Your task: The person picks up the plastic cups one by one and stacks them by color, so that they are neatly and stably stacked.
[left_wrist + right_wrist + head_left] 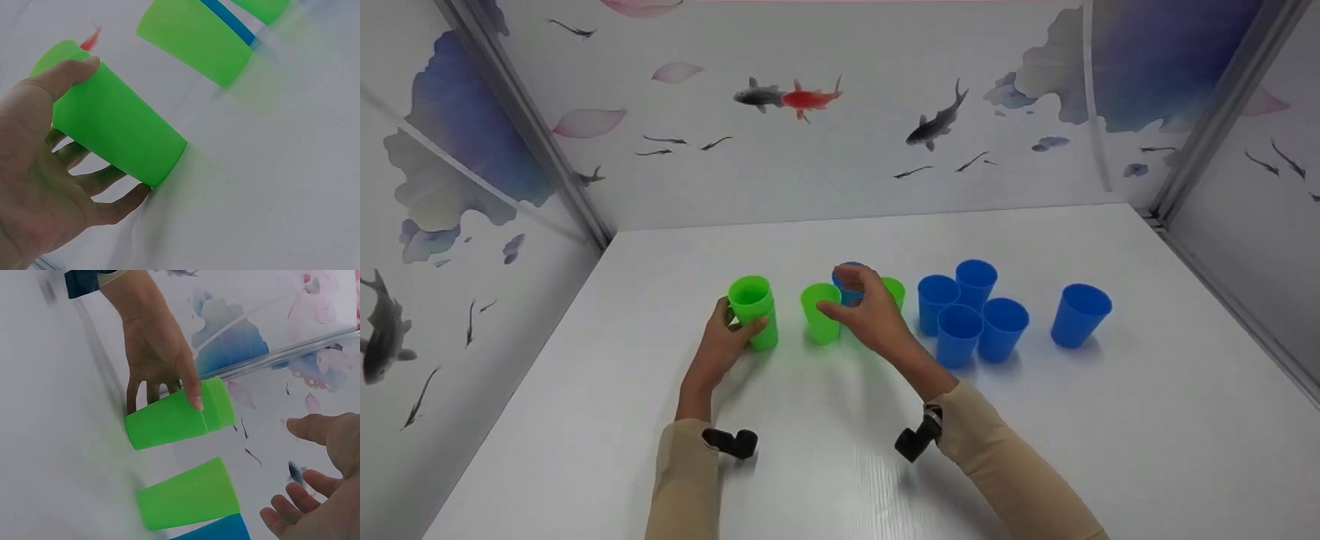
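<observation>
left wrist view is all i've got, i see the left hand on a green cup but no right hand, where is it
Observer: In the head view, the right hand is to the right of the held green cup.
Operator: is it holding anything
Observer: No, the right wrist view shows its fingers loosely curved, with nothing in them.
Operator: ok, what's standing further right
Observer: Four blue cups in a cluster, then a lone blue cup apart from them.
</observation>
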`<action>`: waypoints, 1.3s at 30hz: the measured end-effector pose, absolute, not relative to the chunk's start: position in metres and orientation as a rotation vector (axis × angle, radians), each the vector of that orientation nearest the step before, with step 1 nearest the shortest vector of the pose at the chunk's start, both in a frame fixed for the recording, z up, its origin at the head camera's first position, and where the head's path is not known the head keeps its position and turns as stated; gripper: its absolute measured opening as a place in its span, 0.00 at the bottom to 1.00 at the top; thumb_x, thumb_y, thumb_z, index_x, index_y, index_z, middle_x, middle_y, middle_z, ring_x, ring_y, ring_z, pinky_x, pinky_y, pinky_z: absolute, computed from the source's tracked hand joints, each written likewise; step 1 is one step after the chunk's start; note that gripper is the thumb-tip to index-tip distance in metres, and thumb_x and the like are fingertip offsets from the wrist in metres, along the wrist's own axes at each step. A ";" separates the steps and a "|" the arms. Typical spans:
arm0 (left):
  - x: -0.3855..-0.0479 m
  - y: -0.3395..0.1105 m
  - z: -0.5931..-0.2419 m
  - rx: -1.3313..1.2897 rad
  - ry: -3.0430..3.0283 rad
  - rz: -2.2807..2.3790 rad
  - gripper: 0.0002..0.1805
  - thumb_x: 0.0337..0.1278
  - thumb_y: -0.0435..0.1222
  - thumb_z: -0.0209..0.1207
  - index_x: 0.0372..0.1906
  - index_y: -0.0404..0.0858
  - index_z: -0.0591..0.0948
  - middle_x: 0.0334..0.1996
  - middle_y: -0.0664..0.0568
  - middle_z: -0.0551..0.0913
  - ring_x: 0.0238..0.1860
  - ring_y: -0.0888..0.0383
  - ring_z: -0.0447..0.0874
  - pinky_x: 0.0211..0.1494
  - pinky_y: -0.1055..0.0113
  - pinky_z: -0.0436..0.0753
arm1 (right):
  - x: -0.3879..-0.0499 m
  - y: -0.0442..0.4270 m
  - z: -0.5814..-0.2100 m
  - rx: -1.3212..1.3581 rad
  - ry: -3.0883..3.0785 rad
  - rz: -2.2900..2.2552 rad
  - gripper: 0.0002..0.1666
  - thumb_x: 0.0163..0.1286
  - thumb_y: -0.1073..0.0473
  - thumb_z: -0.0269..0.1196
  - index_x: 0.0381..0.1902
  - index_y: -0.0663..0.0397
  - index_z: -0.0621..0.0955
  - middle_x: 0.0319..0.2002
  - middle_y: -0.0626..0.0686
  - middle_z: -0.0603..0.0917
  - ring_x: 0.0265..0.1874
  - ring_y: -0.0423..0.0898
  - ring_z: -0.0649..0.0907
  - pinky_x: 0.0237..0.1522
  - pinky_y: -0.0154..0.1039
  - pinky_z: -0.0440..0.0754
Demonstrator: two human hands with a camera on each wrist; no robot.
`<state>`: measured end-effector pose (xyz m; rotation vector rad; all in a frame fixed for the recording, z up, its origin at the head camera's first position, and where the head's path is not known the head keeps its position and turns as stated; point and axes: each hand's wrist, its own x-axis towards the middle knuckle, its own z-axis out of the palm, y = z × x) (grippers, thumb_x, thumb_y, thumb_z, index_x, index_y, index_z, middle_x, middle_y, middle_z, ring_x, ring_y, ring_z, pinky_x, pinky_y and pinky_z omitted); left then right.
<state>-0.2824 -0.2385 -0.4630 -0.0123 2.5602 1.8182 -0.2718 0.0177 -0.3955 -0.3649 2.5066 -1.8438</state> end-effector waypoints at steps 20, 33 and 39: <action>-0.282 -0.239 -0.467 -0.011 2.538 1.857 0.44 0.63 0.50 0.65 0.76 0.42 0.56 0.76 0.42 0.62 0.79 0.42 0.55 0.79 0.45 0.62 | -0.272 0.007 -0.433 -0.215 2.577 -1.767 0.43 0.64 0.55 0.71 0.71 0.60 0.66 0.69 0.59 0.71 0.71 0.54 0.71 0.74 0.50 0.70; -0.284 -0.239 -0.466 -0.002 2.547 1.860 0.43 0.63 0.49 0.65 0.76 0.41 0.56 0.75 0.42 0.62 0.79 0.43 0.55 0.80 0.45 0.60 | -0.278 -0.009 -0.438 -0.266 2.673 -1.699 0.46 0.66 0.57 0.70 0.75 0.61 0.60 0.73 0.61 0.67 0.75 0.55 0.67 0.76 0.52 0.66; -0.282 -0.237 -0.460 -0.014 2.519 1.861 0.43 0.65 0.47 0.64 0.76 0.39 0.55 0.76 0.40 0.60 0.79 0.41 0.54 0.80 0.44 0.60 | -0.284 -0.017 -0.443 -0.201 2.673 -1.690 0.46 0.66 0.58 0.69 0.75 0.59 0.59 0.73 0.59 0.67 0.74 0.54 0.67 0.76 0.51 0.66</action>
